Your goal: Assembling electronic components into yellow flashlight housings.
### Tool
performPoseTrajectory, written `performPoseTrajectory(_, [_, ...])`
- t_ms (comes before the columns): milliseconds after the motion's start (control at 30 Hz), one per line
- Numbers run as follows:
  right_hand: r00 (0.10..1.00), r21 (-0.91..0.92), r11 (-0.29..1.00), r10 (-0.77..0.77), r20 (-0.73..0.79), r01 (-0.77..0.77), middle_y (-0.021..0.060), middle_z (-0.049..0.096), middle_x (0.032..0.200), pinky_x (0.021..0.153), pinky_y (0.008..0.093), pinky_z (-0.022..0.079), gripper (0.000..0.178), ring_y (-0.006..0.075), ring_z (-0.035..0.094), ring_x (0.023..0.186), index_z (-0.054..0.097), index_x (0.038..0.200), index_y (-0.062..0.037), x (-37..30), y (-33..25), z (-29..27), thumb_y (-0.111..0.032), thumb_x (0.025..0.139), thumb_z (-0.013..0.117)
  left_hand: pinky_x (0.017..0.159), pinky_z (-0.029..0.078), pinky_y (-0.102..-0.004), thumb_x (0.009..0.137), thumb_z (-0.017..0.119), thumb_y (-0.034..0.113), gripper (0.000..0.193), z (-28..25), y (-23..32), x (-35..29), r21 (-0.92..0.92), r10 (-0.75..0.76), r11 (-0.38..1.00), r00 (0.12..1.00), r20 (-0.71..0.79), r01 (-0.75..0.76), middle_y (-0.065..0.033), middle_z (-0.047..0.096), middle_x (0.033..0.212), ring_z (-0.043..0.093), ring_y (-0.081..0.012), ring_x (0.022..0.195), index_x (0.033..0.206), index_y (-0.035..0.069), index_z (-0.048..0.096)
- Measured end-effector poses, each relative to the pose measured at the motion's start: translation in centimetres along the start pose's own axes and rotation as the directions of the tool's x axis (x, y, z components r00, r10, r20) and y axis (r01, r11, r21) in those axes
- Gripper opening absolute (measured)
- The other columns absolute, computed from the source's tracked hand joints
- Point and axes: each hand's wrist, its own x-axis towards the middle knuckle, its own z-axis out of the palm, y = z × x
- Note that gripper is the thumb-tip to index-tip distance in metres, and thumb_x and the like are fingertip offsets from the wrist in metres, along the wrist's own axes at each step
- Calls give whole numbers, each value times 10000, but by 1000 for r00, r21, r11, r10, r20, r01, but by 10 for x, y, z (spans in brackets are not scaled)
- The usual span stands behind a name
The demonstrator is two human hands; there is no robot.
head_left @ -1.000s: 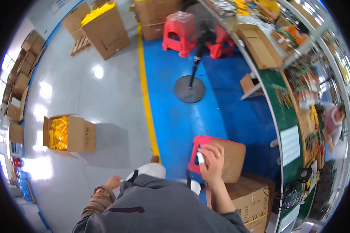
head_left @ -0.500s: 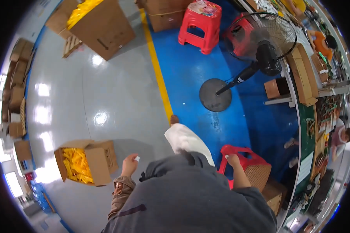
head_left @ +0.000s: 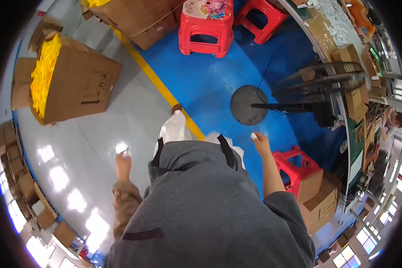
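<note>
I look straight down over my grey top and white trousers while standing on a blue and grey floor. My right hand (head_left: 260,143) hangs at my right side, its fingers pinched on a small white piece (head_left: 253,136). It is just above a red plastic stool (head_left: 295,166). My left hand (head_left: 123,164) hangs at my left side with its fingers together. A white glint sits at its fingertips, and whether that is an object or floor glare is unclear.
A standing fan (head_left: 326,96) on a round dark base (head_left: 248,105) is ahead on my right. An open carton of yellow parts (head_left: 76,85) lies ahead on my left. More red stools (head_left: 205,27), cartons and a cluttered bench (head_left: 344,27) surround the blue area. A yellow line (head_left: 165,89) divides the floor.
I have turned and walked on. The fan and the red stool now lie to my right, and the yellow-filled carton has shifted from lower left to upper left. Both arms swing at my sides.
</note>
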Motion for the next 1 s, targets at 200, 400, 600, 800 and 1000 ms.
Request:
performPoseTrajectory(200, [932, -9, 932, 363, 21, -363, 3, 581, 661, 526, 245, 400, 163, 78, 511, 573, 663, 855, -63, -34, -11, 38, -183, 848, 552, 837, 432, -273, 770, 480, -45, 338, -129, 239, 219, -364, 481, 811, 876, -30, -458, -78, 563, 1066, 558, -188, 969, 1070, 51, 605])
performPoseTrajectory(400, [766, 177, 753, 643, 7, -634, 76, 646, 735, 638, 298, 468, 227, 154, 610, 680, 658, 943, -43, -11, -28, 60, -211, 809, 584, 770, 470, -287, 781, 565, 63, 247, -87, 369, 326, -292, 656, 716, 754, -33, -635, -94, 585, 1018, 580, -194, 857, 1015, 77, 641])
performPoseTrajectory(600, [822, 542, 711, 565, -63, -448, 61, 641, 779, 598, 259, 453, 174, 132, 590, 680, 632, 956, -53, 101, -126, 27, -167, 857, 545, 722, 471, -286, 756, 601, 76, 236, -55, 482, 352, -374, 652, 744, 724, 225, -554, -92, 610, 935, 574, -175, 761, 986, 80, 653])
performPoseTrajectory(800, [626, 858, 443, 754, -200, -260, 19, 585, 758, 563, 216, 448, 132, 104, 564, 666, 588, 900, -39, 39, -127, 120, -147, 890, 513, 762, 473, -268, 773, 501, -48, 280, -47, 597, 419, -441, 766, 637, 584, 269, -632, -71, 625, 930, 591, -146, 874, 1015, 28, 620])
performPoseTrajectory(1000, [320, 800, -9, 914, 250, -599, 17, 559, 653, 462, 216, 423, 157, 90, 532, 549, 566, 810, -49, -66, -218, 221, -178, 888, 522, 847, 443, -272, 835, 515, 6, 275, -22, 685, 445, -360, 684, 720, 517, 515, -593, -91, 605, 1028, 568, -166, 974, 1098, 38, 589])
